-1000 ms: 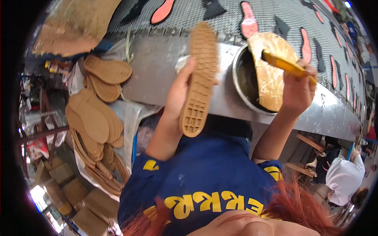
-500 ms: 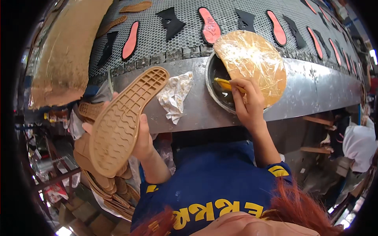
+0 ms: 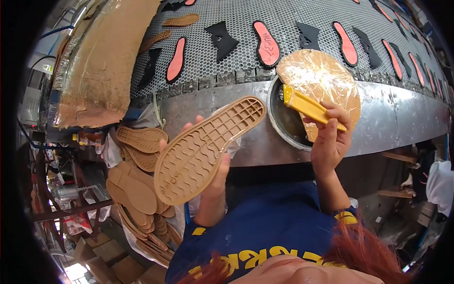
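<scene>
My left hand (image 3: 217, 183) grips a tan shoe sole (image 3: 201, 154) by its edges, thumb on the near side and fingertips on the far side. The sole is tilted, its wavy forefoot end toward me and its gridded heel end pointing up and right. Pinched in my right hand (image 3: 330, 144) is a flat yellow brush (image 3: 309, 106), its tip pointing left. The brush is raised over a round pot (image 3: 276, 122) of dark liquid. A brown round lid (image 3: 326, 85), wrapped in clear film, covers part of the pot.
Beyond the metal ledge (image 3: 397, 111), a mesh conveyor (image 3: 288, 14) carries pink-topped insoles (image 3: 268, 45) and black cut pieces (image 3: 221, 40). More tan soles (image 3: 137, 189) are piled at my left, below a large cardboard sheet (image 3: 99, 71). A person in white (image 3: 440, 184) is at the far right.
My right hand has lifted the brush up and out of the pot. My left hand has turned the sole flatter and brought it closer to the pot. The whole view has shifted slightly.
</scene>
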